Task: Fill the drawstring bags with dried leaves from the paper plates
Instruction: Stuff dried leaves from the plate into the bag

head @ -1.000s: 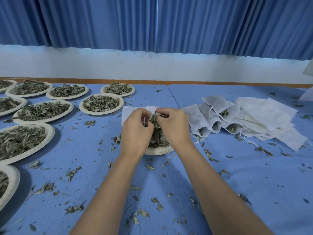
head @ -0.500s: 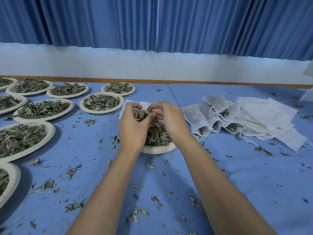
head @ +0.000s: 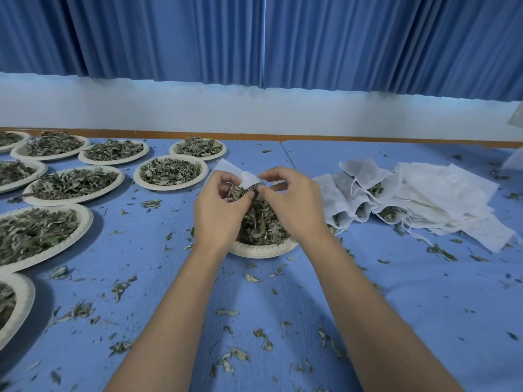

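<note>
Tightly curled fingers (head: 276,173) on bag (head: 250,178)

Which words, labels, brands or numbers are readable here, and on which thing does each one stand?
None: no text shows. The paper plates, the pile of bags, the held bag, the table cover and the curtain all bear no readable print.

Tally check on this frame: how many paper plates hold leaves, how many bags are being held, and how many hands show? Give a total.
Paper plates with leaves: 10, some cut off by the left edge
Drawstring bag held over the near plate: 1
Hands: 2, left hand and right hand, both pinching the bag
Total: 13
The bag pile on the right overlaps too much to count.
</note>
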`<state>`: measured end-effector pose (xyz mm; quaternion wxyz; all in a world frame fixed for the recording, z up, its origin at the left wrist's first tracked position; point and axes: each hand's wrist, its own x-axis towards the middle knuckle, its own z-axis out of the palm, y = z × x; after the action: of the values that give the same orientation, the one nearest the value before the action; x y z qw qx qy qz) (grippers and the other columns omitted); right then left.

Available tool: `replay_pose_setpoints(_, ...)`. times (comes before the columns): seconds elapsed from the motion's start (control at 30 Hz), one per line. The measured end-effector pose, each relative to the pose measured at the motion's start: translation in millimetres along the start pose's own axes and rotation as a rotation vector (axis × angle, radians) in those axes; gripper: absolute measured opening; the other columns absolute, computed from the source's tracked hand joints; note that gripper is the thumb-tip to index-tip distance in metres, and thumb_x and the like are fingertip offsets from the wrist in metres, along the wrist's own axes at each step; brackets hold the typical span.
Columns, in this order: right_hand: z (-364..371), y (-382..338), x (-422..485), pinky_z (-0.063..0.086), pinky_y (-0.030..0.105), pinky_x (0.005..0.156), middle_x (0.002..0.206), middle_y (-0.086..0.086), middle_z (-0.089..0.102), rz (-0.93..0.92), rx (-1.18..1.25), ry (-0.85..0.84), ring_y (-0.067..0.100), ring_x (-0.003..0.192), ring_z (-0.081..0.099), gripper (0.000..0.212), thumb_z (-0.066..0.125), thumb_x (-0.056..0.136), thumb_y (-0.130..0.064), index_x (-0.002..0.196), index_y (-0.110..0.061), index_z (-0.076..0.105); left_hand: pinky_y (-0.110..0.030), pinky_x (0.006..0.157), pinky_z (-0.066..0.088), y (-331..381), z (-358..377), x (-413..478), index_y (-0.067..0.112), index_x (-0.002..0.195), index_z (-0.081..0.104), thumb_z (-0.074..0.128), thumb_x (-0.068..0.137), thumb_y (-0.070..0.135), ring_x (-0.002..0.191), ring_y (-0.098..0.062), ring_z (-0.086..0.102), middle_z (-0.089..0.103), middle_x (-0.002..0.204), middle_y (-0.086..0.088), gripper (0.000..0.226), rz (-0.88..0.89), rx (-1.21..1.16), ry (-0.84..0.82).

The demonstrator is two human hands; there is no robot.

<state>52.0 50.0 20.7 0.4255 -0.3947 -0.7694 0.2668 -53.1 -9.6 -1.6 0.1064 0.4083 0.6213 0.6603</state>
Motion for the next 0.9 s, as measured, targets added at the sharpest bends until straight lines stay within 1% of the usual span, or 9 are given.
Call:
replay_pose_setpoints(0.1,2.1,-1.5,-1.6,0.053,0.036,0.076,0.082,-0.006,0.069,-0.051,-0.05,0.035,0.011,0.079,0.064,0.009,0.064,0.087,-0.018,0.092,-0.019,0.072,-0.006,0.059,0.039,0.6,1.3,-1.0,0.031,0.078,0.051,0.074,0.079,0.014,0.064,0.01,0.047,0.054,0.078,0.011,0.029,0.008,0.024,-0.001)
replay_pose_setpoints(0.2,1.3,-3.1,-3.5,0.052,0.038,0.072,0.073,-0.009,0.063,-0.072,-0.055,-0.044,0.012,0.073,0.06,0.006,0.063,0.085,-0.016,0.082,-0.021,0.065,-0.007,0.057,0.037,0.3,1.9,-1.4,0.029,0.077,0.049,0.071,0.078,0.012,0.065,0.011,0.049,0.053,0.073,0.015,0.027,0.008,0.135,0.122)
replay_pose_setpoints(0.3,1.3,-6.3,-5.8,0.051,0.036,0.065,0.062,-0.011,0.057,-0.064,-0.021,-0.114,0.008,0.061,0.053,0.02,0.063,0.078,-0.015,0.066,-0.027,0.054,-0.022,0.062,0.039,-0.7,3.0,-2.0,0.022,0.082,0.048,0.065,0.078,0.006,0.074,-0.003,0.05,0.053,0.078,0.012,0.024,0.073,0.28,0.173)
replay_pose_setpoints(0.43,3.8,-7.9,-6.2,0.044,0.029,0.06,0.056,-0.011,0.053,-0.03,0.058,-0.135,0.004,0.055,0.047,0.022,0.064,0.076,-0.014,0.062,-0.027,0.052,-0.039,0.066,0.042,-1.9,6.8,-1.7,0.019,0.086,0.044,0.068,0.077,0.006,0.085,-0.021,0.05,0.053,0.09,0.001,0.028,0.164,0.42,0.187)
replay_pose_setpoints(0.5,4.6,-5.6,-5.0,0.043,0.027,0.061,0.061,-0.011,0.055,-0.012,0.071,-0.118,0.005,0.058,0.048,0.015,0.063,0.08,-0.016,0.068,-0.022,0.056,-0.036,0.068,0.043,-1.9,8.7,1.0,0.019,0.088,0.046,0.068,0.079,0.008,0.085,-0.018,0.05,0.051,0.092,0.001,0.026,0.147,0.387,0.164)
replay_pose_setpoints(0.6,4.1,-0.5,-2.2,0.043,0.019,0.061,0.071,-0.01,0.059,0.034,0.116,-0.069,0.011,0.07,0.059,0.008,0.062,0.087,-0.019,0.079,-0.018,0.06,-0.013,0.067,0.038,-0.5,8.7,3.0,0.023,0.089,0.049,0.07,0.079,0.013,0.08,0.0,0.048,0.052,0.094,0.005,0.026,0.079,0.226,0.049)
replay_pose_setpoints(0.7,3.5,4.0,0.0,0.054,0.035,0.076,0.076,-0.004,0.062,0.096,0.18,-0.047,0.02,0.08,0.065,0.006,0.061,0.089,-0.018,0.083,-0.016,0.061,-0.004,0.07,0.037,0.7,4.9,2.2,0.032,0.087,0.052,0.069,0.081,0.015,0.089,0.009,0.051,0.058,0.095,0.014,0.025,-0.026,0.071,-0.068)
replay_pose_setpoints(0.8,3.0,4.8,-0.6,0.054,0.046,0.081,0.077,-0.003,0.063,0.123,0.209,-0.06,0.022,0.082,0.066,0.01,0.062,0.089,-0.017,0.08,-0.019,0.06,-0.017,0.079,0.044,-0.2,1.5,3.6,0.026,0.085,0.058,0.066,0.086,0.015,0.089,-0.003,0.056,0.061,0.089,0.012,0.014,-0.085,-0.039,-0.064)
replay_pose_setpoints(0.9,3.0,2.2,-0.9,0.052,0.047,0.083,0.077,-0.002,0.062,0.144,0.236,-0.092,0.024,0.081,0.065,0.017,0.062,0.088,-0.014,0.074,-0.022,0.058,-0.023,0.074,0.047,-2.6,0.1,3.6,0.025,0.081,0.057,0.071,0.083,0.011,0.08,-0.005,0.056,0.061,0.081,0.007,0.019,-0.075,0.002,-0.045)
